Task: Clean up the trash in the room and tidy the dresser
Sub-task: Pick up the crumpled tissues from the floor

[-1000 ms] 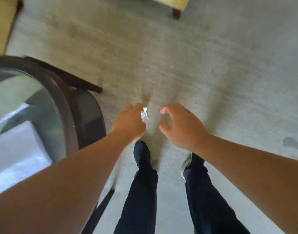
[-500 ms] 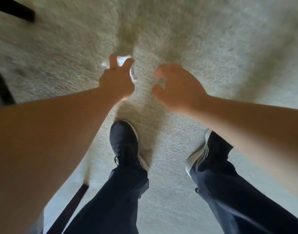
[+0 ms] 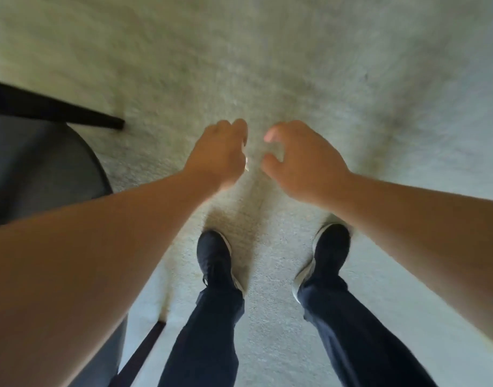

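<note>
Fingers [image 3: 237, 129] of left hand [image 3: 217, 155] now curled round white scrap [image 3: 246, 164]

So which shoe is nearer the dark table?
The left shoe; the dark table is on its side, while the right shoe stands farther away.

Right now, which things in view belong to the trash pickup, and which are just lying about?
Job: left hand, curled round a pale scrap, only a sliver showing; right hand, empty beside it.
Just there: carpet; dark round table and its leg; the person's dark shoes.
</note>
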{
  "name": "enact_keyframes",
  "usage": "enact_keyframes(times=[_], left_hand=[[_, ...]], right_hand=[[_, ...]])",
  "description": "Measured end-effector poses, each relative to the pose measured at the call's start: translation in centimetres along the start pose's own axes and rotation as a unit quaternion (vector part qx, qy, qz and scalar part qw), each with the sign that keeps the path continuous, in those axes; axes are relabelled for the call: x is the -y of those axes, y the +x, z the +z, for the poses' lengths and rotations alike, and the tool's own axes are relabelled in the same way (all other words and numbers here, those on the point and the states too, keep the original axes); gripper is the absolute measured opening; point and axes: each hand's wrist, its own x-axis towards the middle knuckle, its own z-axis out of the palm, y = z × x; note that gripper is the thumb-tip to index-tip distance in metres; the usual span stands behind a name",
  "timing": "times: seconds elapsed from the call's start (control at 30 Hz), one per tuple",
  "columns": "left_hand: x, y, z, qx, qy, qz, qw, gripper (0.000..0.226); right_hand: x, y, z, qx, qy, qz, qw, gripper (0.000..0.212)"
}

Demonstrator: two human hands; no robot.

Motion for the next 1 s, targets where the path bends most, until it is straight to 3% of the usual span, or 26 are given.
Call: enact_keyframes(times=[0.33,0.53,0.73,1.0], left_hand=[[-18.0,-7.4,-32.0,-0.154,-0.031,0.184,0.97,0.02],[-28.6,-15.1,-45.8,-0.249,0.0,0.289,0.924,0.017],[-39.3,-22.8,-53.3,-0.271,0.039,0.386,0.881,0.019],[-53.0,-30.3,-55.4,-0.304,0.079,0.497,0.808,0.016]], right_hand=[[13.3,-9.7,-31.5,-0.207,-0.035,-0.015,0.978,0.035],[20.1,-20.0,-46.8,-0.335,-0.05,-0.007,0.941,0.034],[22.9,-31.7,-54.6,-0.445,-0.052,0.024,0.893,0.037],[20.4,-44.7,-60.9,-0.531,-0.066,0.066,0.842,0.036]])
